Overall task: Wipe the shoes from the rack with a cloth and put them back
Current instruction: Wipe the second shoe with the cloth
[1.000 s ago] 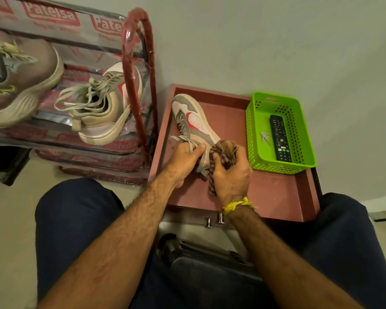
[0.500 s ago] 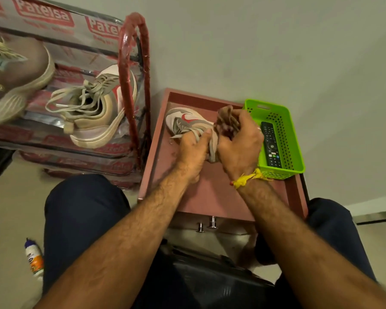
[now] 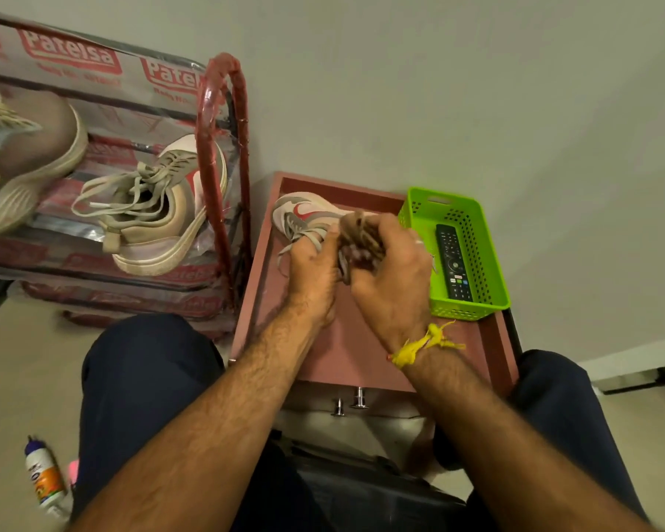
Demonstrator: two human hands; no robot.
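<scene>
- Grip: our left hand curls round the laced middle of the sneaker, steadying it; our right hand is bunched round the brown cloth, pressing it to the shoe's heel end.
- Far left, floor: small white bottle with orange label, lying near our left knee.
- Left: shoe rack, red frame in printed plastic wrap. Two shoes on it: a beige trainer at the frame's edge, and a tan sneaker with loose laces, heel toward us.
- Centre: pink tray-top of a low cabinet; the held sneaker sits on it at the far left corner, close beside the rack.
- Key relation: the sneaker's long axis runs left to right, toe toward the rack, heel under the cloth. The rack lies left of both hands; our left hand is nearer, so we judge the return would go leftward.
- Right: green basket on the tray, just beside our right hand, holding a black remote.
</scene>
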